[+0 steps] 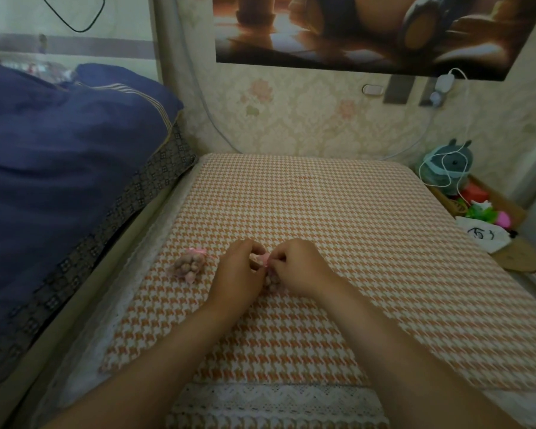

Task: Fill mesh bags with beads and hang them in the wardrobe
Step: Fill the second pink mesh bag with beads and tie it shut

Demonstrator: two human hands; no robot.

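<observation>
A small pink mesh bag (190,265) full of brownish beads lies on the orange-and-white houndstooth cloth (338,218), tied with a pink ribbon at its top. Just right of it, my left hand (239,274) and my right hand (300,269) meet, fingers pinched on the pink top of a second mesh bag (260,259). Some of its beads (272,281) show below, between my hands. Most of this second bag is hidden by my fingers.
A blue quilt (59,156) lies piled on the bed to the left. At the right edge stands a box with a plush toy (446,168), colourful items (483,212) and a white pouch (485,236). A white cable (427,128) hangs along the wall behind.
</observation>
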